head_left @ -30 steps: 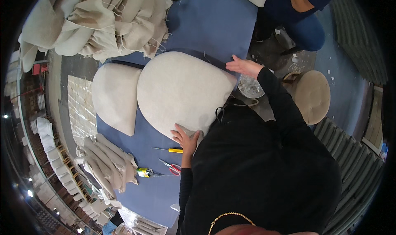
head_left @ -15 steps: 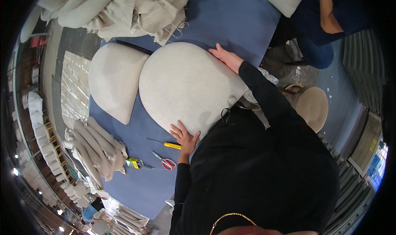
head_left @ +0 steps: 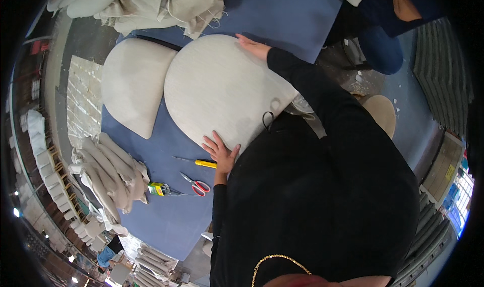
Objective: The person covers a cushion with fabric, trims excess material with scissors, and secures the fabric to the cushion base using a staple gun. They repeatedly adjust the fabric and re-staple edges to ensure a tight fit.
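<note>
A black sleeve is covering each of the person's arms, and a gold chain (head_left: 275, 257) is hanging at the neck. Just in front of the body, the left hand (head_left: 223, 156) is resting on the near left edge of the pale cushion (head_left: 222, 88); its fingers are spreading over the cover, relaxed and not clenched. A black loop (head_left: 267, 121) is showing against the cushion's near side, close to the body. The cushion is lying flat on the blue surface (head_left: 166, 226), its round end pointing away. The right hand (head_left: 256, 48) is reaching across to the cushion's far right edge, its fingers extending straight and close together, not gripping.

To the left of the left hand, a yellow-handled tool (head_left: 205, 163) is lying near red-handled scissors (head_left: 197, 185), with a green and yellow packet (head_left: 157, 188) sitting just beyond them. A cloth pile (head_left: 111, 173) is lying to the left of the packet. A second cushion (head_left: 132, 82) is lying left of the first, close beside it. Farther off, a bigger cloth heap (head_left: 169, 7) is covering the surface's far left part. To the right, a round stool (head_left: 381, 114) is standing on the floor, and beyond it a co-worker in blue (head_left: 385, 50) is sitting or standing; I cannot tell which.
</note>
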The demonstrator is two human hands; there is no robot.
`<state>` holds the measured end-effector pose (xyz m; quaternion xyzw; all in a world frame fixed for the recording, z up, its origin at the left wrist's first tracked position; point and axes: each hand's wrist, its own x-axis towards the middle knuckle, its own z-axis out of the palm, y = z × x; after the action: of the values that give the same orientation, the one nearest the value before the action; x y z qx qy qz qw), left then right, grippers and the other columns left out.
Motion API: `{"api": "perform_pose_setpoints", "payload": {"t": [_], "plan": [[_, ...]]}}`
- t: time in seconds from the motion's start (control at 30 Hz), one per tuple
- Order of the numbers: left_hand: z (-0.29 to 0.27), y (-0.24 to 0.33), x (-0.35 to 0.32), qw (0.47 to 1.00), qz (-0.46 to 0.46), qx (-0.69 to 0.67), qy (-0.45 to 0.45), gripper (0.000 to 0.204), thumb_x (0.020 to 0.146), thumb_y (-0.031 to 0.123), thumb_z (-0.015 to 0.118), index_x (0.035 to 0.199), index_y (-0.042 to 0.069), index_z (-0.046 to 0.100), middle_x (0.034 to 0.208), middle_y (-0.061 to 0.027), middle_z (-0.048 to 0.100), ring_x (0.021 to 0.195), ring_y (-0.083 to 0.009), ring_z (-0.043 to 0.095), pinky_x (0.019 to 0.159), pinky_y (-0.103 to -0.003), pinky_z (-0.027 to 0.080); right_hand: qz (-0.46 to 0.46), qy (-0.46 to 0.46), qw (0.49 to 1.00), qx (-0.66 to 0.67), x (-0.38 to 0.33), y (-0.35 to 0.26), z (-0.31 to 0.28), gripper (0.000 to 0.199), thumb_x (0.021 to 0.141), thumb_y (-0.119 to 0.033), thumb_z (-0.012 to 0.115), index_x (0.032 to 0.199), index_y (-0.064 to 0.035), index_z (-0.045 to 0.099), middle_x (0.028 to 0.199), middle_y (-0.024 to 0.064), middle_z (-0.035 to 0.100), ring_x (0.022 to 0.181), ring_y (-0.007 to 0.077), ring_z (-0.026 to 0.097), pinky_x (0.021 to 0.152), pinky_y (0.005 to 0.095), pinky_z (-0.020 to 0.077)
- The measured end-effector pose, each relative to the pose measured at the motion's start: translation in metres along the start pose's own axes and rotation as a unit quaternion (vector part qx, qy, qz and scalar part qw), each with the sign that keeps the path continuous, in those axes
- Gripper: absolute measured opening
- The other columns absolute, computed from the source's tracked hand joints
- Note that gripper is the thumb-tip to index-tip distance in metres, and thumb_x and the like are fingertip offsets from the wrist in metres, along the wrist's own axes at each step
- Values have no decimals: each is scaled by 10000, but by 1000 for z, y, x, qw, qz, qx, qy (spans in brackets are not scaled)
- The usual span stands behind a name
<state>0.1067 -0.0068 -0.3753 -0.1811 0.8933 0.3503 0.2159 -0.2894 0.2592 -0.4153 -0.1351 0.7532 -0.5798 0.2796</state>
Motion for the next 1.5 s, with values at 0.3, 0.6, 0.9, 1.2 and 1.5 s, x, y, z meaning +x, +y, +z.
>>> {"api": "perform_pose_setpoints", "payload": {"t": [0.3, 0.6, 0.9, 1.2, 1.5], "plan": [[9, -5, -5, 971, 32, -106, 213, 1139, 950, 426, 824, 1751, 83, 90, 1806, -254, -121, 1666, -490, -26, 1316, -559, 149, 128, -24, 990, 59, -192, 55, -37, 814, 1141, -675, 285, 1743, -129, 246, 1772, 107, 312, 1628, 263, 287, 1321, 387, 225], [-55, -21, -13, 729, -186, -652, 92, 587, 1135, 505, 402, 1649, 222, 406, 1586, -181, 528, 1296, -369, 633, 1003, -465, 551, 96, 224, 969, 46, -194, 77, -7, 663, 1080, -374, 695, 1612, -29, 499, 1559, 124, 588, 1435, 224, 534, 1212, 379, 414], [-64, 13, -32, 698, -129, -693, 129, 576, 1109, 421, 527, 1630, 175, 500, 1364, -62, 695, 1214, -170, 664, 1021, -354, 529, 204, 194, 933, 225, -192, 50, -21, 622, 1045, -404, 716, 1579, -129, 552, 1536, 81, 598, 1417, 258, 540, 1160, 493, 427], [-83, 32, -70, 696, -42, -710, 102, 548, 1032, 153, 661, 1565, 65, 568, 936, 49, 590, 750, -83, 504, 741, -272, 479, 220, 259, 892, 297, -200, 25, -72, 437, 1053, -362, 667, 1385, -78, 688, 1344, 62, 722, 1236, 210, 673, 1001, 366, 544], [-216, 180, 1, 862, 342, 132, 349, 702, 718, 45, 825, 1400, 137, 684, 1554, -166, 571, 1443, -461, 483, 1203, -571, 411, 23, 221, 783, 581, -175, -51, -72, 519, 1081, -555, 561, 1403, -168, 687, 1391, 46, 719, 1291, 259, 656, 1051, 430, 516]]}}
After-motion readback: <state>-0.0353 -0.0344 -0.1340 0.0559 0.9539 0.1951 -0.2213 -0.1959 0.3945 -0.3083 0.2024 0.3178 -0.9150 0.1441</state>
